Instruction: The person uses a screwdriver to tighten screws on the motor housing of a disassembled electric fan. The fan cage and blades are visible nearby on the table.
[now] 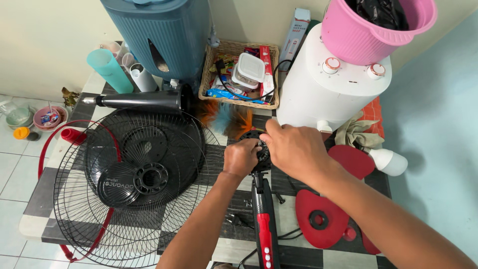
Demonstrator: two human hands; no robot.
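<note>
Both my hands meet over the black motor head (262, 155) of a dismantled fan, at the middle of the checked table. My left hand (240, 157) grips the motor head's left side. My right hand (294, 148) covers its right and top, fingers curled on it. The fan's red and black neck (264, 219) with buttons runs from the motor down to the near edge. Most of the motor is hidden under my hands. A red fan blade piece (318, 219) lies to the right of the neck.
Black wire fan guards (124, 179) with a red rim lie at left, a black pole (139, 100) behind them. A wicker basket (239, 74), a blue ribbed container (159, 35), a white appliance (328, 84) with a pink bucket (373, 27) stand at the back. Loose screws (279, 198) lie by the neck.
</note>
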